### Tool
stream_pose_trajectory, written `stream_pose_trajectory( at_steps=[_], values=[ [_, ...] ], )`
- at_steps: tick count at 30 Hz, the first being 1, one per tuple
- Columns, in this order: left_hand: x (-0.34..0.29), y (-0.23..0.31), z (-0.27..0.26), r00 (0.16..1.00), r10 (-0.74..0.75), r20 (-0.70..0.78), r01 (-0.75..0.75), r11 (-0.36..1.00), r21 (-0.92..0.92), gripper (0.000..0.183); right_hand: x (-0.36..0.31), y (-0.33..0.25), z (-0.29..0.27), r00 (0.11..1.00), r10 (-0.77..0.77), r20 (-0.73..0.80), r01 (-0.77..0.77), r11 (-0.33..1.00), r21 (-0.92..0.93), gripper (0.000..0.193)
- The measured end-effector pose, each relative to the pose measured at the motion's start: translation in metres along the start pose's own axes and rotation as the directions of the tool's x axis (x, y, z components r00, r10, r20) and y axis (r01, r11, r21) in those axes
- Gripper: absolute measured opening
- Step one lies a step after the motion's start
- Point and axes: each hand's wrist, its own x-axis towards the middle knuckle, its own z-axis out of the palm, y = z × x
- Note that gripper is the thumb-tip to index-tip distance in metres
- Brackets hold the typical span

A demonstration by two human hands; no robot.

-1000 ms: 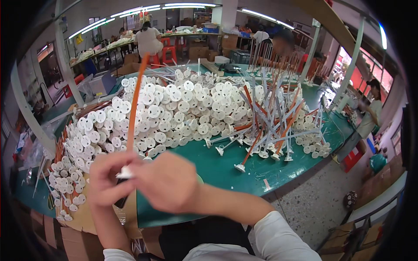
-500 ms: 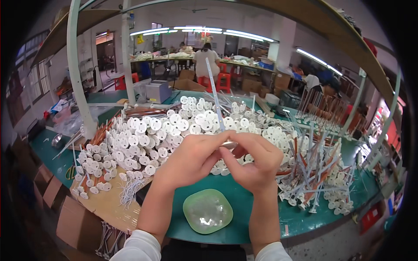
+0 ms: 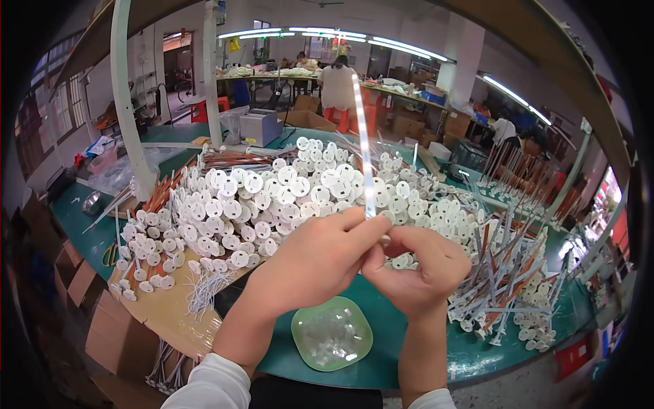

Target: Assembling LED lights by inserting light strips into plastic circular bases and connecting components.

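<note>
The strip (image 3: 362, 143) stands nearly upright between the hands, lit along the length that shows, so its light seems to work already; the left hand (image 3: 320, 252) and right hand (image 3: 422, 269) pinch together at its base, which their fingers mostly hide, so whether the fitting there is complete cannot be told. From them, a green dish (image 3: 297, 330) sits at seven o'clock on the desk (image 3: 386, 337), and pale wires (image 3: 210, 290) lie between eight and nine. White discs (image 3: 300, 185) heap at ten, unlit strips (image 3: 504, 266) tangle between three and four; much appears left unlit, though which pieces are finished does not show
</note>
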Motion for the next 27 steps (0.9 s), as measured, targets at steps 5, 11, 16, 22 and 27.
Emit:
stream_pose_trajectory(
  at_steps=[5,11,16,22,27],
  values=[
    [-0.007,0.001,-0.004,0.996,0.041,-0.080,-0.056,0.978,-0.202,0.037,-0.005,-0.004,-0.003,1.000,-0.022,0.002,0.022,0.994,0.107,0.017],
    [-0.013,-0.001,0.000,0.999,-0.017,-0.036,0.009,0.977,-0.212,0.036,-0.009,-0.007,-0.006,0.989,0.084,0.118,-0.106,0.976,0.190,0.014],
    [-0.017,0.004,-0.005,0.993,0.098,-0.069,-0.083,0.977,0.196,0.036,-0.018,-0.012,-0.001,0.991,0.114,0.063,-0.126,0.960,0.252,0.013],
    [-0.009,-0.009,-0.015,0.930,0.220,-0.294,-0.281,0.941,-0.186,0.013,-0.019,0.007,0.010,0.908,0.417,-0.040,-0.291,0.696,0.656,0.019],
    [-0.012,-0.040,-0.004,0.934,0.192,-0.301,-0.233,0.967,-0.106,0.016,-0.040,-0.010,0.008,0.837,0.539,0.094,-0.541,0.788,0.295,0.013]
  ],
)
